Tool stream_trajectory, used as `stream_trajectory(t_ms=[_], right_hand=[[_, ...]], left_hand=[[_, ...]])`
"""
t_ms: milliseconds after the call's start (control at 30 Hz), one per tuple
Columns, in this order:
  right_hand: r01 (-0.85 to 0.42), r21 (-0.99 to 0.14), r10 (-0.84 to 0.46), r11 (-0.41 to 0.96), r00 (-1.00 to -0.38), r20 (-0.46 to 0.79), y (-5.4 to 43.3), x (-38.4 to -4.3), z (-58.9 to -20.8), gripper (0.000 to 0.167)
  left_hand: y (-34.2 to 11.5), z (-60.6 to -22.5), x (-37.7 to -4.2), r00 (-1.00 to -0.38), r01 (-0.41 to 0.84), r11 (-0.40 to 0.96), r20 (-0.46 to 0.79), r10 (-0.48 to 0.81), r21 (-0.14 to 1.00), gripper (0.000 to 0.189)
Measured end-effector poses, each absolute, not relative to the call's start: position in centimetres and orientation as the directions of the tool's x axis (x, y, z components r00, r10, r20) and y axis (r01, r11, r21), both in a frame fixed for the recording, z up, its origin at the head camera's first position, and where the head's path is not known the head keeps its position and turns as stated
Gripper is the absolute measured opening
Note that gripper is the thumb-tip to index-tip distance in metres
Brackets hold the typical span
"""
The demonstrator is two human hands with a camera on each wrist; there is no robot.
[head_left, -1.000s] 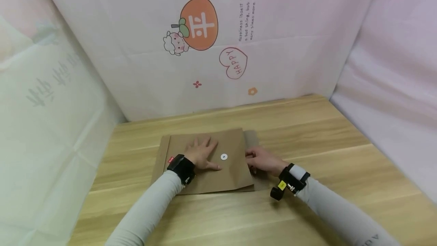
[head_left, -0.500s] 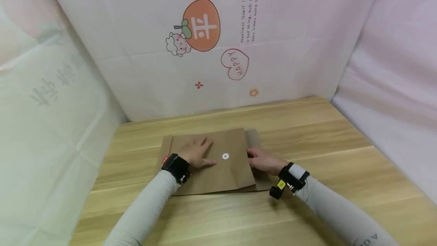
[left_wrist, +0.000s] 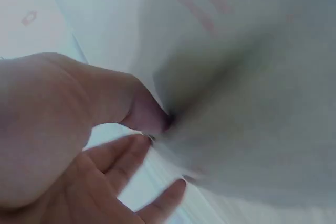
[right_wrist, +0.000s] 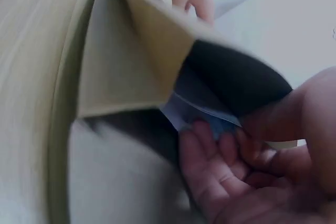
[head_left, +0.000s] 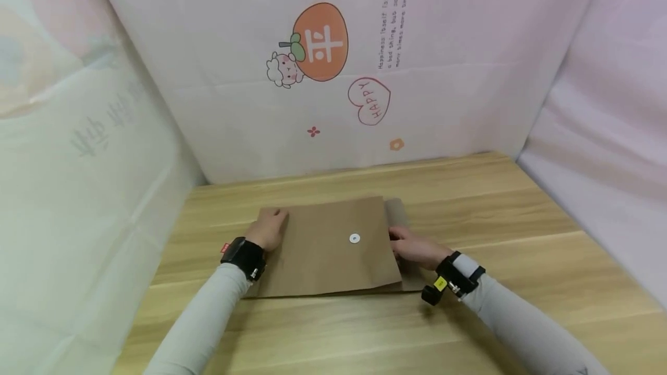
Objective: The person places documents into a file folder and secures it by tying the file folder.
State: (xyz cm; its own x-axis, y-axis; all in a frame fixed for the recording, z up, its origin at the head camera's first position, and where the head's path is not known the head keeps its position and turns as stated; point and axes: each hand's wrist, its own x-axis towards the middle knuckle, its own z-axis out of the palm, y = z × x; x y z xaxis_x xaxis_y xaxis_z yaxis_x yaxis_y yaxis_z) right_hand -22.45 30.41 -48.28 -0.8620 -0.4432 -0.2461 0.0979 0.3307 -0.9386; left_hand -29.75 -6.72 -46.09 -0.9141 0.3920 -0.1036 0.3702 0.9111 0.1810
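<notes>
A brown kraft document envelope (head_left: pixel 320 256) with a white round button (head_left: pixel 355 238) lies flat on the table. My left hand (head_left: pixel 268 229) grips its left end; in the left wrist view, thumb and fingertips meet at a pale, blurred edge. At the opposite end, my right hand (head_left: pixel 417 246) reaches into the open mouth. The right wrist view shows pale papers (right_wrist: pixel 202 103) inside, with the right thumb and curled fingers pinching their edge. The upper wall (right_wrist: pixel 226 72) bulges above them. The deeper part of the papers is hidden.
The wooden table (head_left: pixel 339 334) runs up to a printed cloth (head_left: pixel 250 126) hung at the back. More cloth hangs along the left and right sides. A small red tag (head_left: pixel 224 247) pokes out beside the left wrist. The flap (head_left: pixel 398 213) extends past the envelope's right end.
My left hand has slid left from the middle of the envelope, where it lay spread, to grip the left end. The right hand has stayed at the mouth. The head view has shifted slightly.
</notes>
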Motion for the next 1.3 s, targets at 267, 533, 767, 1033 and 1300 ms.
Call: stream_trajectory(t_ms=[267,533,767,1033,1300], right_hand=[[0.028,-0.941,-0.378,0.337,-0.911,-0.163,31.6,-21.6,-48.8,0.017],[-0.045,-0.911,-0.336,0.411,-0.936,-0.106,32.4,-21.7,-48.3,0.023],[-0.089,-0.897,-0.3,0.433,-0.953,-0.05,32.4,-22.9,-48.5,0.021],[-0.13,-0.86,-0.273,0.494,-0.962,-0.011,33.4,-23.9,-49.3,0.036],[-0.089,-0.951,-0.473,0.295,-0.879,-0.065,34.7,-24.2,-50.2,0.029]], left_hand=[[-7.9,-46.4,-29.8,-0.923,0.352,0.901,-0.067,0.379,0.253,0.066],[-9.0,-44.9,-29.8,-0.986,0.131,0.95,-0.058,0.154,0.285,0.036],[-9.0,-43.2,-29.5,-0.983,0.129,0.967,-0.102,0.154,0.22,0.019],[-8.5,-43.2,-28.1,-0.98,0.052,0.953,-0.168,0.107,0.299,0.024],[-9.0,-43.5,-28.2,-0.975,0.007,0.948,-0.207,0.076,0.32,0.028]])
